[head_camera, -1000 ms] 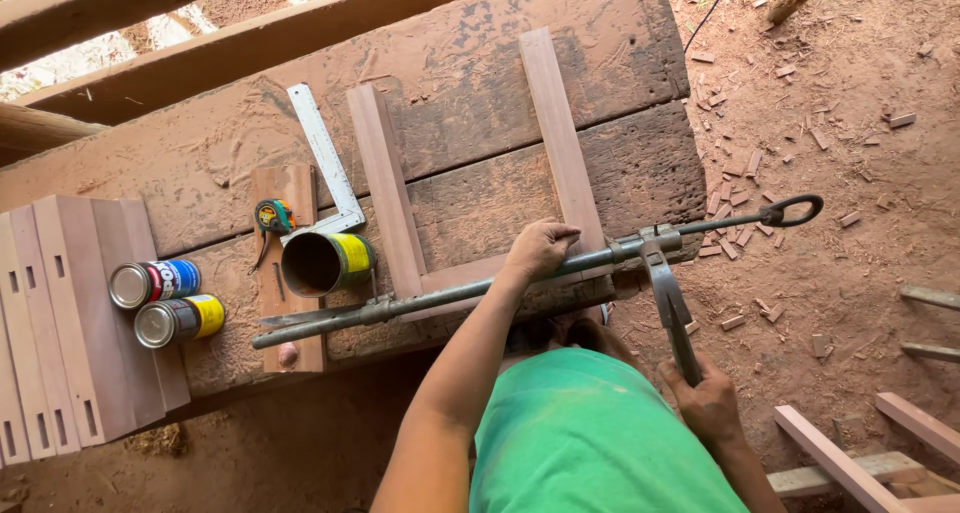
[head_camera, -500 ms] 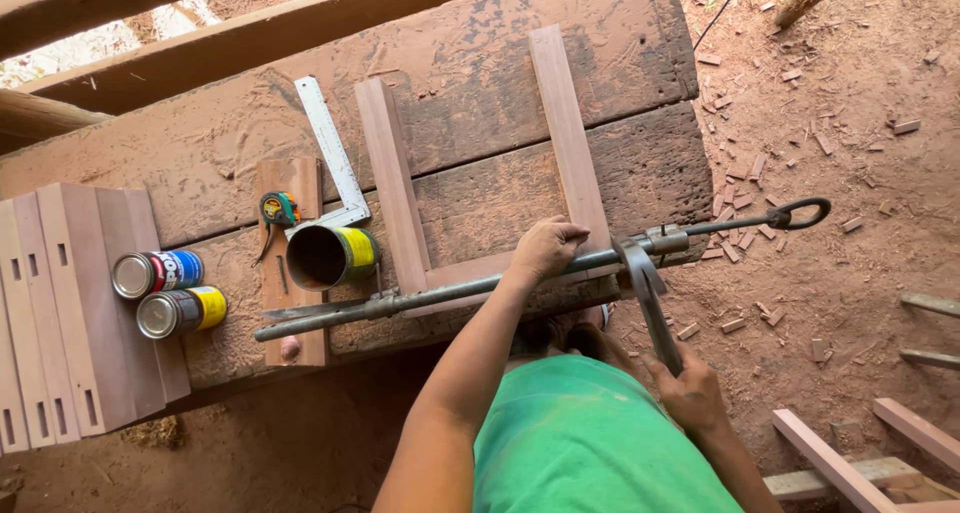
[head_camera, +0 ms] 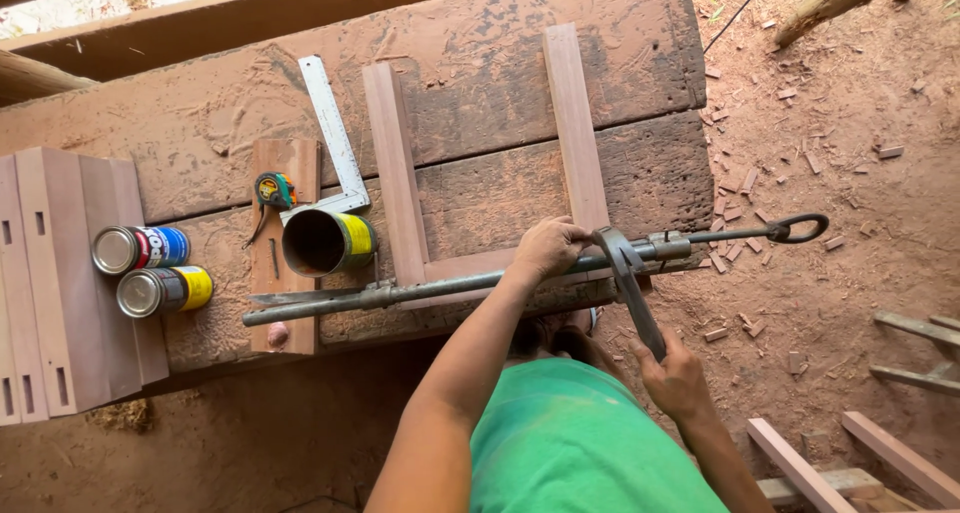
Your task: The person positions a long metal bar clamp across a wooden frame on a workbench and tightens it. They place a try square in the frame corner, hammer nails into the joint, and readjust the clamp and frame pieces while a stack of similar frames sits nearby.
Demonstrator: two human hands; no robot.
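A: Status, L hand?

B: My left hand [head_camera: 548,248] rests on the long metal bar clamp [head_camera: 470,285], fingers curled down over the bar and the wood under it. Closed grip, knuckles up, right where the bar crosses the right upright of the wooden frame [head_camera: 400,173].

A: R hand?

B: My right hand [head_camera: 672,375] is off the front edge of the workbench [head_camera: 200,163], below it. Fingers wrapped shut round the lower end of the clamp's jaw arm [head_camera: 628,285], which hangs down and tilts toward me from the bar.

A: Clamp position?

B: Lies lengthwise along the front edge of the bench, approx. parallel to it, across the frame's bottom rail. Ring-ended screw handle [head_camera: 800,229] sticks out past the right end of the bench, over the dirt floor.

A: Frame?

B: Flat on the bench top, two uprights running from front toward the back edge, rail joining them at the front. U-shaped, open at the back.

A: Other items, ref. only?

B: Open tin can [head_camera: 328,241] on its side just left of the frame's left upright; steel square [head_camera: 335,138] behind it, tape measure [head_camera: 274,189] beside that. Two closed cans [head_camera: 150,268] lie on stacked slotted boards [head_camera: 60,273] at the left end.
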